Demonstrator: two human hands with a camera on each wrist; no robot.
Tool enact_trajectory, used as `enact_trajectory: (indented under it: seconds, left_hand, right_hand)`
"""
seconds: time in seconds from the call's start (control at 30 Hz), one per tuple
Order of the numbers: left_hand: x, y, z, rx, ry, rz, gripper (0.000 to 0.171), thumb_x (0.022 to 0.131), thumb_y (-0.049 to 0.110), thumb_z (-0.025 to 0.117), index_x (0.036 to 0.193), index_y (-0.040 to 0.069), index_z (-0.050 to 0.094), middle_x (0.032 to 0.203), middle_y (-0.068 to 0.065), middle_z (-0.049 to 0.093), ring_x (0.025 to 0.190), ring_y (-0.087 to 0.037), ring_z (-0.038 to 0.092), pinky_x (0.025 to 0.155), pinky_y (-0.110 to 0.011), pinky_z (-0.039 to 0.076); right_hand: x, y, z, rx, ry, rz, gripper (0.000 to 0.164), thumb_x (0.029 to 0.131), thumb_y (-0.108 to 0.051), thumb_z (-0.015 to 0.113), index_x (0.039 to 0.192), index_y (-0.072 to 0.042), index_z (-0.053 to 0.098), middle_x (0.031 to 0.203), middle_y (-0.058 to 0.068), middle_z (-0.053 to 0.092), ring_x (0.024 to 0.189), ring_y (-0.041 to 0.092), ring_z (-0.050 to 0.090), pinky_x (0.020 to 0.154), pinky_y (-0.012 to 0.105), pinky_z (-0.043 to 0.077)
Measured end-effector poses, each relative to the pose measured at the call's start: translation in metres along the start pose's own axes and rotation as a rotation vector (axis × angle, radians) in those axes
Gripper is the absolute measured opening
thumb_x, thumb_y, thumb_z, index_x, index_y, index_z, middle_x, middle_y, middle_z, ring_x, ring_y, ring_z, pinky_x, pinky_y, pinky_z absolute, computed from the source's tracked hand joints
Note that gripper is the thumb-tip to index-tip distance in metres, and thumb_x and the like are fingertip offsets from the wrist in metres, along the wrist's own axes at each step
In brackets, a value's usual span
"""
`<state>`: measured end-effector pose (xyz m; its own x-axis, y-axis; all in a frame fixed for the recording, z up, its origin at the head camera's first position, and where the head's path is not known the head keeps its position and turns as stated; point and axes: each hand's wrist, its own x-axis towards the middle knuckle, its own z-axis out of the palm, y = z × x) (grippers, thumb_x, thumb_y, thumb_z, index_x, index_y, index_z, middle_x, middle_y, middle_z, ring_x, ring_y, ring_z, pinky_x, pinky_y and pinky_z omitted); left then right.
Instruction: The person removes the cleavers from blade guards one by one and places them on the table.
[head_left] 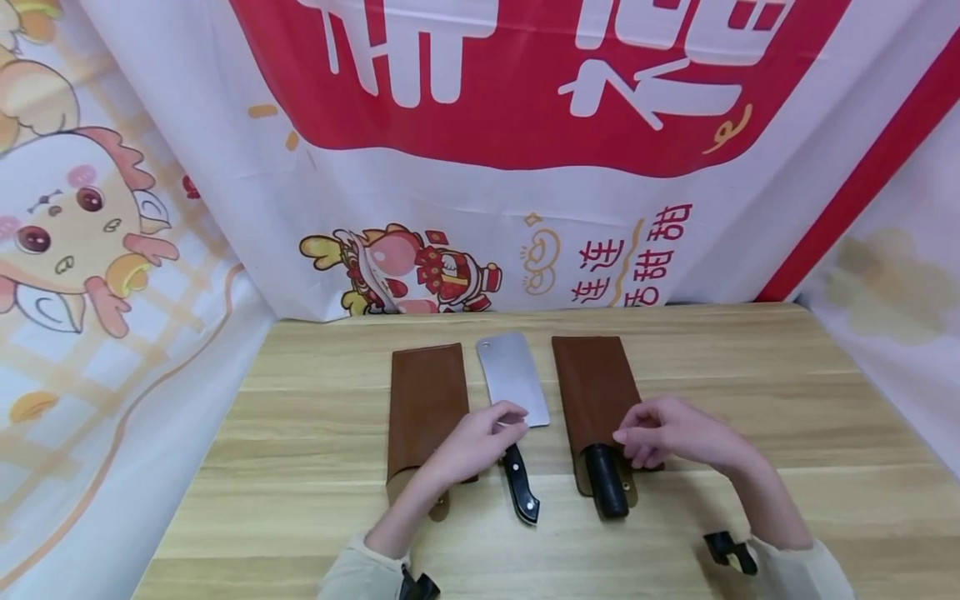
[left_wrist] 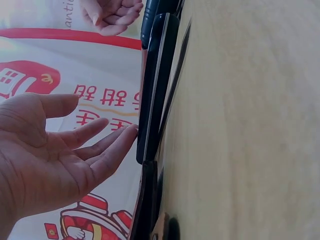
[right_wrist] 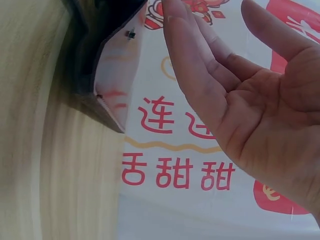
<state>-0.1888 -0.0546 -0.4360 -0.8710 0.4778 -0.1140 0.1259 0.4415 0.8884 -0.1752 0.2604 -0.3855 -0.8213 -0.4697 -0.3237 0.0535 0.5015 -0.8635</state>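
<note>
A cleaver with a broad steel blade (head_left: 513,375) and a riveted black handle (head_left: 520,487) lies on the table, handle toward me. Over the place where blade meets handle is my left hand (head_left: 480,442). Its fingers look loosely bent in the left wrist view, one fingertip beside a black handle (left_wrist: 157,90); I cannot tell whether they touch. To the right lies a brown leather sheath (head_left: 596,387) with a thick black handle (head_left: 606,483) sticking out of its near end. My right hand (head_left: 682,433) is at that sheath's right edge, fingers relaxed, gripping nothing.
A second brown leather sheath (head_left: 427,400) lies left of the cleaver, partly under my left forearm. The wooden table (head_left: 300,467) ends at a printed cloth (head_left: 247,208) hanging behind and at both sides.
</note>
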Motion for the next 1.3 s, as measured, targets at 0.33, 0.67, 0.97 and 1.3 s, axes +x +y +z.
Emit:
enact_trajectory:
  seconds: [0.33, 0.67, 0.97, 1.3]
  left_hand:
    - [0.002, 0.003, 0.010, 0.010, -0.016, 0.025, 0.035, 0.107, 0.026, 0.058, 0.133, 0.004, 0.065, 0.122, -0.009, 0.070, 0.113, -0.025, 0.066, 0.095, -0.044, 0.054]
    - [0.009, 0.010, 0.025, -0.041, -0.028, 0.021, 0.035, 0.107, 0.025, 0.058, 0.132, 0.001, 0.065, 0.121, -0.010, 0.070, 0.108, -0.026, 0.067, 0.089, -0.040, 0.057]
    - [0.041, 0.022, 0.036, -0.202, 0.037, -0.060, 0.042, 0.106, 0.029, 0.060, 0.135, -0.001, 0.061, 0.117, -0.016, 0.068, 0.096, -0.035, 0.071, 0.081, -0.044, 0.061]
    - [0.064, 0.037, 0.051, -0.163, 0.115, -0.119, 0.036, 0.104, 0.037, 0.060, 0.127, 0.010, 0.066, 0.127, -0.009, 0.067, 0.113, -0.025, 0.064, 0.093, -0.042, 0.053]
  right_hand:
    - [0.001, 0.010, 0.004, 0.021, -0.044, -0.010, 0.025, 0.100, -0.018, 0.068, 0.099, 0.007, 0.069, 0.087, 0.014, 0.070, 0.080, 0.033, 0.071, 0.071, 0.048, 0.062]
    - [0.000, 0.020, 0.022, 0.000, 0.001, 0.050, 0.026, 0.098, -0.021, 0.072, 0.093, 0.004, 0.067, 0.081, 0.012, 0.068, 0.073, 0.027, 0.069, 0.065, 0.044, 0.061]
    - [0.004, 0.024, 0.033, -0.026, 0.041, 0.090, 0.026, 0.097, -0.022, 0.073, 0.090, 0.002, 0.069, 0.074, 0.009, 0.068, 0.066, 0.023, 0.068, 0.060, 0.043, 0.061]
    - [0.006, 0.016, 0.039, -0.080, 0.050, 0.126, 0.030, 0.096, -0.023, 0.076, 0.079, 0.000, 0.067, 0.066, 0.009, 0.066, 0.055, 0.024, 0.067, 0.055, 0.042, 0.060]
